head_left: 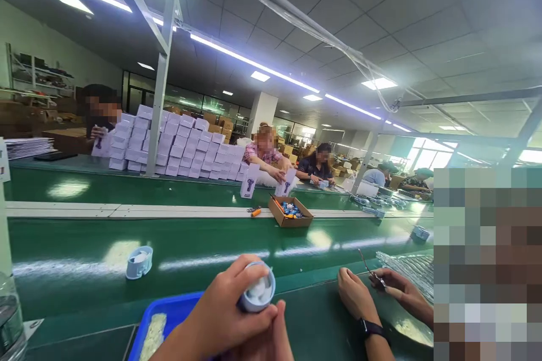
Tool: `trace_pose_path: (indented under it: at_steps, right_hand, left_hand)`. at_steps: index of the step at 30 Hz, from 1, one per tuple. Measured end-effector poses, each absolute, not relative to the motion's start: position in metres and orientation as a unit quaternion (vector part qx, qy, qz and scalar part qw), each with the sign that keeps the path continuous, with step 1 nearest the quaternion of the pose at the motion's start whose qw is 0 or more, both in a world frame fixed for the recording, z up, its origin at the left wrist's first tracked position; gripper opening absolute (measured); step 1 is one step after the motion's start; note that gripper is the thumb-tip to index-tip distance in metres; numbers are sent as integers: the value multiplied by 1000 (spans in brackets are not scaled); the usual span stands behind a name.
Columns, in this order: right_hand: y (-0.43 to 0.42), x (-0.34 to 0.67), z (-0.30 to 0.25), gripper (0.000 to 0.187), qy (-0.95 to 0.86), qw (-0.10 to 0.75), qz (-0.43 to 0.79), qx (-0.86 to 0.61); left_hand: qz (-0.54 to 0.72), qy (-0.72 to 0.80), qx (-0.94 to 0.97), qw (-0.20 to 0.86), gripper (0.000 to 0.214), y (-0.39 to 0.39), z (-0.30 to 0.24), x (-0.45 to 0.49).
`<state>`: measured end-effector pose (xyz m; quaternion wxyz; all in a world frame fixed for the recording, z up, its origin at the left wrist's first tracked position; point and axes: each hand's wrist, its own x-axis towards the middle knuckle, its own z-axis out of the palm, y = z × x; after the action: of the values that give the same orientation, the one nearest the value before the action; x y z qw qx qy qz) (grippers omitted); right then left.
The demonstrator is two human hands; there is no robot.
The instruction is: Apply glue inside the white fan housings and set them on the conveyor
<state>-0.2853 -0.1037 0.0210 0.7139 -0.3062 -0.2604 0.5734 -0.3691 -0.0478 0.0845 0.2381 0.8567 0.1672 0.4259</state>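
Observation:
My left hand (228, 299) is closed around a light-blue round plastic housing (259, 290), its open end tilted toward me. White parts show inside the ring. Below it is my right hand (279, 335), with one finger upright beside the left fingertips. Most of the right hand is hidden behind the left hand or cut off by the frame, and what it grips cannot be made out. Close under my left forearm sits a blue tray (169, 307) holding a pale, whitish bundle (154, 335). A similar light-blue housing (139, 262) stands on the green conveyor belt (84, 237) to the left.
At right, a co-worker's hands (359, 296) hold a thin wire beside clear plastic packaging (406, 265). A cardboard box (292, 217) of small parts and orange-handled pliers (256, 212) lie mid-line. Stacked white boxes (182, 149) and other workers line the far side. A metal post (160, 96) rises left.

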Motion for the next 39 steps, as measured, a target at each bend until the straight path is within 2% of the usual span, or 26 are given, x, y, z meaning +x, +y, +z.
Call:
trace_pose_path:
  at_steps: [5, 9, 12, 15, 17, 21, 26, 29, 31, 34, 39]
  right_hand:
    - [-101, -261, 44, 53, -286, 736, 526, -316]
    - [-109, -222, 43, 54, -383, 741, 319, -449]
    - [-113, -206, 26, 51, -423, 705, 218, -525]
    - [-115, -206, 1, 43, -442, 657, 211, -573]
    - [-118, -204, -15, 39, -461, 613, 198, -610]
    - [-131, -165, -20, 37, -468, 588, 179, -635]
    - [-145, -60, 11, 29, -461, 624, 168, -608]
    - [-145, 13, 15, 17, -454, 622, 144, -621]
    - [-141, 58, 8, 25, -499, 554, 145, -651]
    - [-136, 104, -7, 40, -508, 534, 142, -661]
    - [-134, 126, -17, 40, -520, 510, 161, -666]
  left_hand:
    - [363, 185, 862, 302, 67, -49, 90, -377]
    - [258, 232, 870, 351, 68, -25, 96, -405]
    - [177, 358, 859, 319, 62, 8, 92, -434]
    - [122, 519, 821, 206, 68, 45, 77, -461]
    - [61, 591, 785, 176, 71, 64, 63, -474]
    - [-19, 603, 773, 193, 68, 82, 41, -487]
    - [-14, 599, 775, 203, 69, 85, 32, -484]
    - [-16, 596, 777, 203, 72, 85, 31, -481]
    - [-15, 594, 777, 206, 74, 85, 31, -480]
    - [-33, 590, 778, 214, 73, 84, 32, -480]
    - [-49, 576, 790, 206, 69, 87, 29, -480]
